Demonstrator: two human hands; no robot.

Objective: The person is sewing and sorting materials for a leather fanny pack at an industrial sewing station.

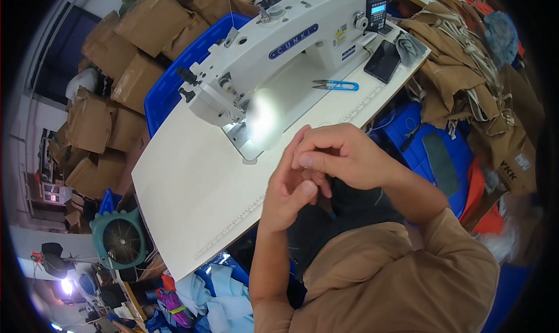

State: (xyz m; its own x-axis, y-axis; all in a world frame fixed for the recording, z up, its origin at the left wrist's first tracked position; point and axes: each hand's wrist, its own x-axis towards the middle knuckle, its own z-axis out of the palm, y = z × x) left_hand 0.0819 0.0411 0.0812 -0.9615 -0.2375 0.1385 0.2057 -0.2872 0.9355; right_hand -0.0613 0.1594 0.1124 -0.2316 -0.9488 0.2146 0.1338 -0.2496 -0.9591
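My left hand point(288, 190) and my right hand point(343, 155) meet over the front edge of the white sewing table point(186, 181). The left palm is turned inward, its thumb apart and its fingers loosely bent. Curled over the left fingertips, the right hand has its thumb against its forefinger; whatever it may pinch is hidden. Just beyond them stands a white sewing machine point(256, 65), its lamp glaring around the needle area. Blue-handled thread snips point(340, 85) lie on the machine bed. A dark phone point(383, 61) and a grey cloth point(410, 47) rest at the table's right end.
Behind the table is a blue tub point(160, 103), with cardboard boxes point(148, 21) piled beyond. A green fan point(119, 240) stands at the left. Brown fabric pieces point(448, 76) and a blue bin point(402, 126) crowd the right. Light blue cloth point(224, 301) lies below the table's near edge.
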